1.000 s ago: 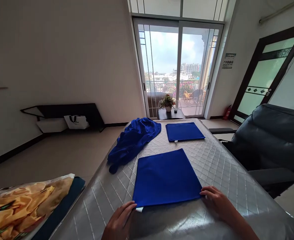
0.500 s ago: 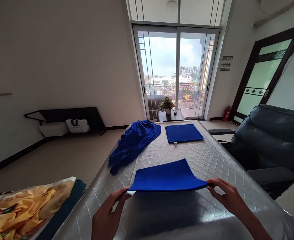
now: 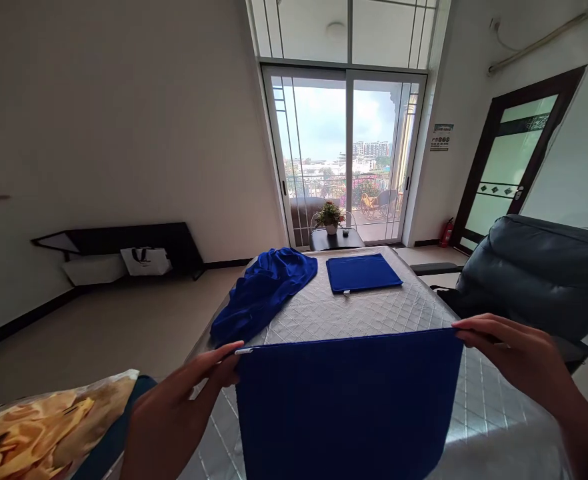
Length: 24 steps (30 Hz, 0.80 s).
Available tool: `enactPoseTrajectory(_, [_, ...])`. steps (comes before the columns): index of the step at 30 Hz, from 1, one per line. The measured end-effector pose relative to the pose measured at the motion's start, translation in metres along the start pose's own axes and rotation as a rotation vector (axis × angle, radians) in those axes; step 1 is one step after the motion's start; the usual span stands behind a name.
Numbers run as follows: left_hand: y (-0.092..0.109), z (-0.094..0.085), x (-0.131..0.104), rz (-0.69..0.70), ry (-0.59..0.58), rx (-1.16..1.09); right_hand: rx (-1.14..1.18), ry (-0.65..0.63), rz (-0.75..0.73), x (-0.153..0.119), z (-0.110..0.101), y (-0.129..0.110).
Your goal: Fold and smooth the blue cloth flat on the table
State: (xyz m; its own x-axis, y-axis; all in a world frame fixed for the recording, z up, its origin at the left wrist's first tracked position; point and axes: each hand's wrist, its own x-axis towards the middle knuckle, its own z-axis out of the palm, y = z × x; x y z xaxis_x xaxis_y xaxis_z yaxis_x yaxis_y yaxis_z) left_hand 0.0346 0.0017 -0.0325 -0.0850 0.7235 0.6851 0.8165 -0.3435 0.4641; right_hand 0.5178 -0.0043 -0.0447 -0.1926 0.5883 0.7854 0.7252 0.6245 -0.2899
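Observation:
A blue cloth cover [image 3: 349,407] hangs upright and stretched flat before me, its top edge held at both corners. My left hand [image 3: 179,400] pinches the upper left corner, beside a small white tag. At the upper right corner, my right hand [image 3: 514,353] grips the edge between thumb and fingers. Beyond it, a flat blue folded cloth [image 3: 364,272] with a white tag lies on the far part of the silver quilted surface [image 3: 304,317]. To its left is a crumpled blue cloth [image 3: 269,290]. The hanging cover's lower end is cut off by the frame.
A patterned yellow cloth [image 3: 39,427] lies at the lower left. A dark padded armchair [image 3: 544,273] stands at the right. Past the far end are a small table [image 3: 337,239] with a potted plant [image 3: 329,216]. A white bag [image 3: 147,262] rests by the left wall.
Both hands have risen and moved apart with the cover, which went from lying tilted away over the surface to hanging down vertically. The other two blue cloths stay where they were.

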Motion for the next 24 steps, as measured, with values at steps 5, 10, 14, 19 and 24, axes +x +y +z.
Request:
enactPoseTrajectory(5, [-0.004,0.021,0.039,0.001,-0.083,-0.108,0.034,-0.139,0.157,0.033,0.013,0.019])
enactPoseTrajectory(10, [-0.016,0.058,0.086,-0.037,-0.135,-0.089,0.063,-0.233,0.311,0.079,0.046,0.050])
enactPoseTrajectory(14, [-0.011,0.070,0.110,-0.172,-0.140,-0.261,-0.004,-0.122,0.296,0.105,0.057,0.058])
enactPoseTrajectory(19, [-0.017,0.068,0.068,-0.242,-0.100,-0.341,0.055,-0.082,0.216,0.063,0.062,0.059])
enactPoseTrajectory(24, [-0.051,0.099,-0.035,-0.424,-0.346,-0.288,0.251,-0.269,0.379,-0.054,0.117,0.066])
